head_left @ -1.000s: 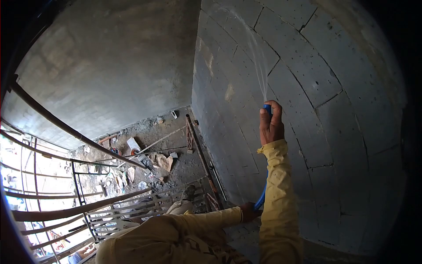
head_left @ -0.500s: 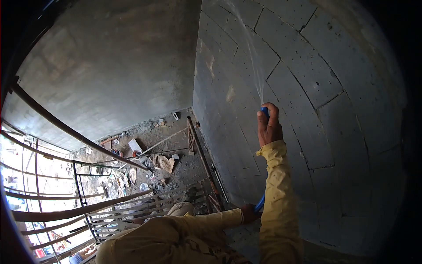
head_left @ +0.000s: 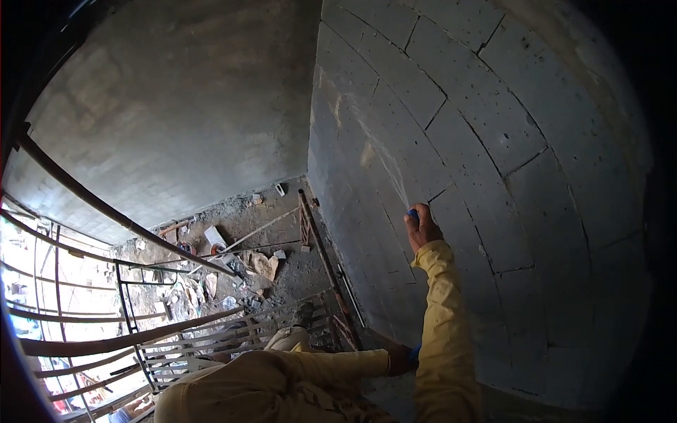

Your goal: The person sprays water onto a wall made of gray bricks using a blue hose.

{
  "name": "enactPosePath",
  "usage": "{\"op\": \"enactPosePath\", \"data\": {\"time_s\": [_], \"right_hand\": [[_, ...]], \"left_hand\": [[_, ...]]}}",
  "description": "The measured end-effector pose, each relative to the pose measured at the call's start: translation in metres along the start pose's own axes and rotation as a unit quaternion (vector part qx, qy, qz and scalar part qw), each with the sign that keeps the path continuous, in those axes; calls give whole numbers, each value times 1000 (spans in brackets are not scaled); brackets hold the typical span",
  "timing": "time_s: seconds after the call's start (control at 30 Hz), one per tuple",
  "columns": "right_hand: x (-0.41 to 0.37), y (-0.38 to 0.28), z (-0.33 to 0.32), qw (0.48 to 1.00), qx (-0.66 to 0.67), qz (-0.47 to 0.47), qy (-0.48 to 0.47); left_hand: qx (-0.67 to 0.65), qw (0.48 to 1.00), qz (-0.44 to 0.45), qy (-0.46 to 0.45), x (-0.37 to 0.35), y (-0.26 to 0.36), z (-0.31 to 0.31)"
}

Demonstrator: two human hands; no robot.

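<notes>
My right hand (head_left: 423, 227) is closed round the end of a blue hose (head_left: 413, 214), with the thumb and fingers near its mouth. A thin spray of water (head_left: 391, 169) leaves the hose up and to the left across the grey block wall (head_left: 486, 204). Lower down, near my yellow right sleeve, my left hand (head_left: 400, 359) is closed on another part of the blue hose; that hand is dark and partly hidden behind the sleeve.
A smooth grey wall (head_left: 190, 106) stands at the left. Curved poles (head_left: 106, 211) and a slatted platform (head_left: 211, 345) lie at lower left. A rusty metal frame (head_left: 328, 271) stands beside the block wall. Rubble and torn bags (head_left: 262, 265) litter the floor below.
My right hand has moved down and slightly left with the hose end. The water spray now slants further left and strikes lower on the block wall.
</notes>
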State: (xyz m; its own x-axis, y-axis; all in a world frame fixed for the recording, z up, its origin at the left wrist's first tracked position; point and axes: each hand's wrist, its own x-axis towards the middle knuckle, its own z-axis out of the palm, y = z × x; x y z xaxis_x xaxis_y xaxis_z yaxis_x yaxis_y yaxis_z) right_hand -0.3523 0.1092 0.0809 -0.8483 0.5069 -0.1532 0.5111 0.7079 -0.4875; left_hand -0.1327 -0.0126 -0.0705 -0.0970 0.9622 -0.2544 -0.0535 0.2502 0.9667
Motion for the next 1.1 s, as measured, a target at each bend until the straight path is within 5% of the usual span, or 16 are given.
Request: {"op": "enactPosePath", "data": {"time_s": [0.1, 0.2, 0.4, 0.5, 0.8, 1.1], "right_hand": [[-12, -2, -10, 998, 34, -12, 47], [-15, 5, -17, 981, 108, -86, 137], [-28, 20, -30, 988, 95, -37, 116], [-33, 39, -27, 996, 18, 69, 52], [-54, 76, -39, 989, 92, 48, 108], [-72, 136, -18, 989, -5, 150, 7]], "left_hand": [[60, 990, 127, 7, 16, -46, 24], [24, 999, 9, -30, -22, 25, -16], [3, 1000, -19, -18, -13, 5, 7], [64, 996, -27, -61, -10, -1, 20], [76, 992, -79, -66, -36, 46, 4], [118, 981, -45, -145, -39, 34, 19]]}}
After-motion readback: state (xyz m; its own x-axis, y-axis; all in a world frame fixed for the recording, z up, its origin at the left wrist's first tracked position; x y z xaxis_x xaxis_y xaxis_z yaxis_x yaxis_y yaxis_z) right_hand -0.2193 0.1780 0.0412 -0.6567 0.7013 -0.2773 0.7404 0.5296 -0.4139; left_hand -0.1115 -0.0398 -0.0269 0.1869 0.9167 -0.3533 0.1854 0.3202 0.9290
